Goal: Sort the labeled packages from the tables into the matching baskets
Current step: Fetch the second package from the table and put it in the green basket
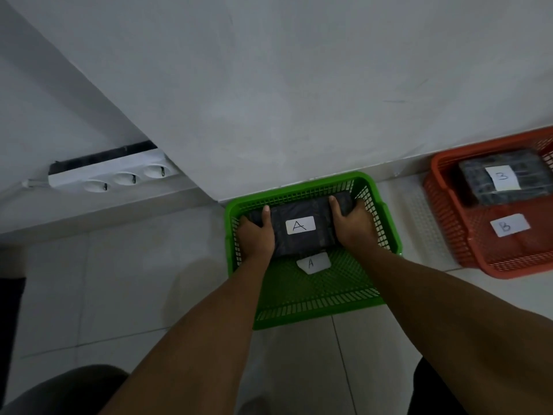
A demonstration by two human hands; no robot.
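A dark package with a white label "A" (300,225) lies in the far half of the green basket (317,307) on the floor. My left hand (257,235) grips its left end and my right hand (351,224) grips its right end. A white tag marked "A" (312,262) lies on the basket's bottom, just in front of the package. To the right stands an orange basket (449,232) holding a dark package labelled "B" (504,178), with a "B" tag (508,226) on its bottom.
A white wall runs behind both baskets. A white power strip (110,176) lies on a ledge at the left. A pale perforated strip (425,223) sits between the baskets. Pale floor tiles surround them, and my dark-clothed knees show at the bottom.
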